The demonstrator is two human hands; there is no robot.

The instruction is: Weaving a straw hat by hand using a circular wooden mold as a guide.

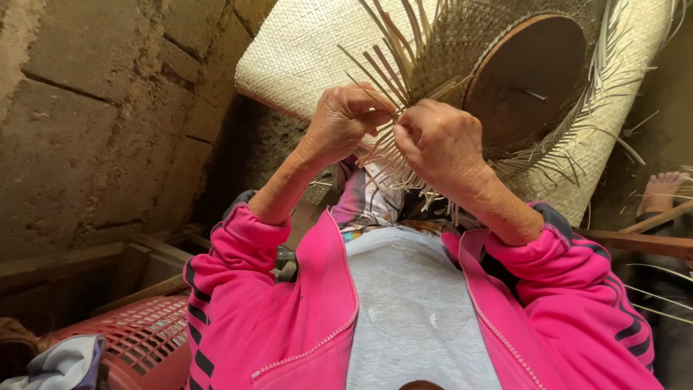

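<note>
1. Sitting against a rough mud-brick wall (86, 123), with a pale woven mat (303, 50) leaning behind the basket.
2. Holding up a half-woven basket (462, 50) at chest height, just above the lap, its loose strips (390, 43) fanning out from the rim.
3. Showing a round wooden board (527, 72) set inside the basket.
4. Pinching a strip at the basket's lower edge with the left hand (343, 119), fingers clenched on it.
5. Gripping neighbouring strips with the right hand (440, 144), fingers curled tight, just beside the left hand and nearly touching it.
6. Wearing a pink zip jacket (289, 318) with dark stripes over a grey shirt (411, 303), below the basket.
7. Lying well below and left of the basket: a red plastic crate (137, 339) with a grey cloth (61, 365) draped at its corner.
8. Resting right of the basket: a bare foot (660, 188) beside a wooden stick (635, 242).
</note>
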